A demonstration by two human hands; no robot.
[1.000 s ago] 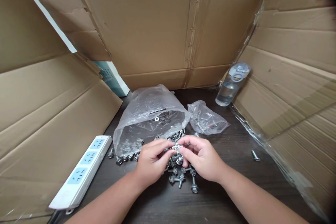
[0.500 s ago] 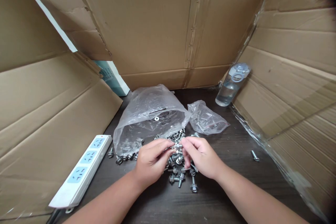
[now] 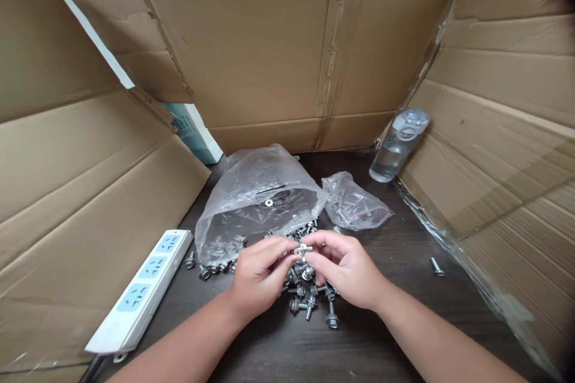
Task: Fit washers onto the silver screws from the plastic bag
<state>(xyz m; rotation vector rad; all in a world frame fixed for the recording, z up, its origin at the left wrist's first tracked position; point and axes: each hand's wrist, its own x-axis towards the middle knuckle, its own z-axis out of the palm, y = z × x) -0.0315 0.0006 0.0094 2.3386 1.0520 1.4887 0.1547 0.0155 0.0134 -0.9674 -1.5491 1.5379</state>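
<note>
Between my hands, above a pile of metal bolts (image 3: 309,299), is a small silvery bolt (image 3: 303,249) with what looks like a nut on its shaft. My left hand (image 3: 265,275) pinches its left end between thumb and fingers. The thumb and forefinger of my right hand (image 3: 344,266) close around the right side of the same bolt. Behind the hands lies a large clear plastic bag (image 3: 265,173), its mouth facing me, with a washer (image 3: 268,203) in it. More bolts and nuts lie along the bag's mouth, partly hidden by my left hand.
A white power strip (image 3: 144,290) lies at the left. A smaller plastic bag (image 3: 354,203) sits right of the large one. A water bottle (image 3: 398,146) stands at the back right, and a single bolt (image 3: 436,266) lies at the right. Cardboard walls (image 3: 260,42) surround the dark table (image 3: 381,341).
The fingers of my right hand have shifted slightly left and spread around the bolt's nut, showing more of the bolt's right end. My left hand keeps its pinch.
</note>
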